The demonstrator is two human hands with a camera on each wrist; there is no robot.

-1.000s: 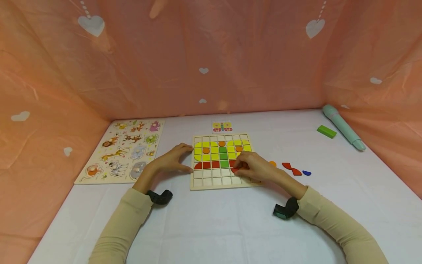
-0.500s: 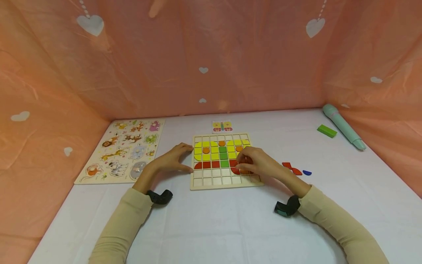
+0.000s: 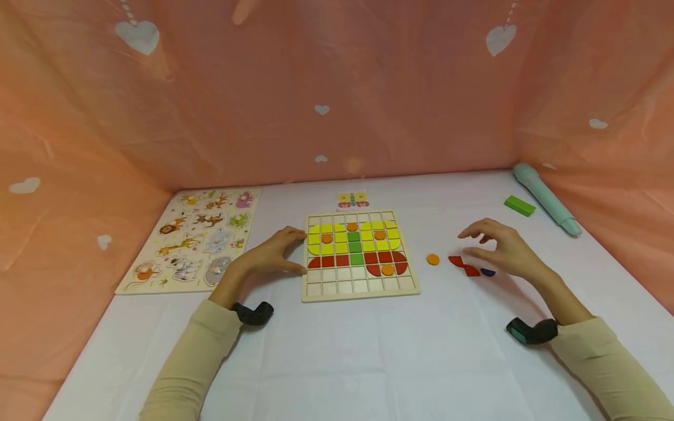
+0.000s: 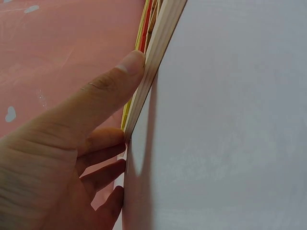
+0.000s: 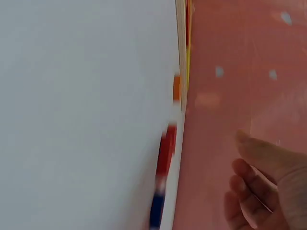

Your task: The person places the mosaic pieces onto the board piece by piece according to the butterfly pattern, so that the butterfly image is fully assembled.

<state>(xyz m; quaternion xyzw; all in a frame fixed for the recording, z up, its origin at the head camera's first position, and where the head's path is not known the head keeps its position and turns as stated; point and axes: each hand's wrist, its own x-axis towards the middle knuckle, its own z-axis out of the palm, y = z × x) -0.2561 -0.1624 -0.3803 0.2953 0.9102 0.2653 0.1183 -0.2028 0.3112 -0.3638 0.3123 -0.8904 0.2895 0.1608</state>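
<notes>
My left hand (image 3: 267, 252) rests at the left edge of the wooden grid board (image 3: 337, 287), thumb and fingertips against its side. In the left wrist view, the thumb (image 4: 112, 86) touches the board's rim (image 4: 156, 57). Yellow, green, red and orange pieces fill the board's upper and middle cells in a butterfly shape. An orange disc (image 3: 387, 269) lies among the red pieces at lower right. My right hand (image 3: 502, 248) hovers, holding nothing, above the loose red pieces (image 3: 471, 271) and a blue half-round piece (image 3: 488, 272). Another orange disc (image 3: 433, 259) lies between board and hand.
A small butterfly picture card (image 3: 353, 200) lies behind the board. At left is an animal peg puzzle (image 3: 174, 245). A green block (image 3: 519, 206) and a mint microphone-shaped object (image 3: 547, 199) lie at the far right. An orange-pink curtain (image 3: 337, 88) surrounds the white-covered table.
My right hand has left the board and moved right, over the loose pieces. An orange disc now shows among the red pieces it had covered. My left hand stays at the board's edge.
</notes>
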